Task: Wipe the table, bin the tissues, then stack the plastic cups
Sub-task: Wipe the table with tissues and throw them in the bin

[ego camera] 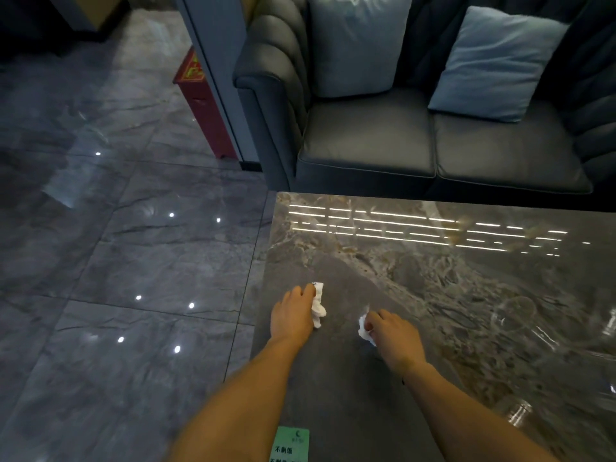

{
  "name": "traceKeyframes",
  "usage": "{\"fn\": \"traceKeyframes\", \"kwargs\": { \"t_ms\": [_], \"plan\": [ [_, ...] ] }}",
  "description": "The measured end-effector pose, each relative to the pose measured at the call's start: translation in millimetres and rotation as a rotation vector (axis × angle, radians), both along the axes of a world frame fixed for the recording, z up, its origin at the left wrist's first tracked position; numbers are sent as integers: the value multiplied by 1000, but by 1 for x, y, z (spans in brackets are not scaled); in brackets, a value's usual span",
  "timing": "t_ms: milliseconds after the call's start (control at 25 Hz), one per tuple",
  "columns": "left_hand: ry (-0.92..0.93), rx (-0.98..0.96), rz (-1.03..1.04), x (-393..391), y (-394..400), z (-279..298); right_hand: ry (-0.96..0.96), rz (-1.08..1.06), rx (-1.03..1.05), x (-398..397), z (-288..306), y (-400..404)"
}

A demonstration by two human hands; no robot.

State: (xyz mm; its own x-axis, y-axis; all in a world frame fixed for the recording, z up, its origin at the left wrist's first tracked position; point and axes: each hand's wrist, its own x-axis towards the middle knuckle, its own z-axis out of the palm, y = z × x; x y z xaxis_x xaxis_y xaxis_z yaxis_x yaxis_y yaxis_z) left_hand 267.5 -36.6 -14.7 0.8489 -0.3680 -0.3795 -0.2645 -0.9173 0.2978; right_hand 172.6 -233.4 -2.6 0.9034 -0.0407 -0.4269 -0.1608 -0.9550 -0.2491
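Observation:
My left hand point(291, 313) rests on the dark marble table point(416, 278) near its left edge, fingers closed on a crumpled white tissue point(318, 305). A little to the right, my right hand point(393, 335) pinches a second white tissue point(365, 330) against the tabletop. Clear plastic cups point(515, 310) stand at the right side of the table; they are faint and hard to make out, and more transparent shapes point(546, 338) blur beside them.
A dark blue sofa point(366, 145) with two light blue cushions stands behind the table. A red box point(203, 101) leans by a pillar on the glossy tiled floor to the left. A green label point(290, 443) sticks at the table's near edge.

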Motion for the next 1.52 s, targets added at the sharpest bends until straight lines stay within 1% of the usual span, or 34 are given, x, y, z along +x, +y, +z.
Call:
{"fn": "traceKeyframes", "kwargs": {
  "t_ms": [240, 320, 440, 600, 800, 1000, 1200, 1320, 1520],
  "plan": [
    [94, -105, 58, -25, 11, 16, 5, -177, 138, -14, 36, 2],
    [88, -174, 102, -37, 11, 24, -24, -202, 194, -20, 47, -2],
    [34, -288, 160, -58, 9, 38, -118, -200, 256, -37, 62, -10],
    [-34, -400, 201, -94, 12, 53, -242, -131, 320, -68, 75, -23],
    [-83, -461, 254, -148, 26, 69, -398, -72, 275, -111, 87, -30],
    [-140, -514, 303, -202, 42, 78, -429, 8, 282, -144, 94, -26],
    [-251, -528, 432, -257, 65, 86, -450, 141, 306, -164, 107, -9],
    [-283, -503, 506, -289, 86, 92, -447, 222, 335, -171, 119, 11],
    [-389, -485, 664, -334, 130, 98, -438, 381, 370, -166, 127, 62]
  ]
}}
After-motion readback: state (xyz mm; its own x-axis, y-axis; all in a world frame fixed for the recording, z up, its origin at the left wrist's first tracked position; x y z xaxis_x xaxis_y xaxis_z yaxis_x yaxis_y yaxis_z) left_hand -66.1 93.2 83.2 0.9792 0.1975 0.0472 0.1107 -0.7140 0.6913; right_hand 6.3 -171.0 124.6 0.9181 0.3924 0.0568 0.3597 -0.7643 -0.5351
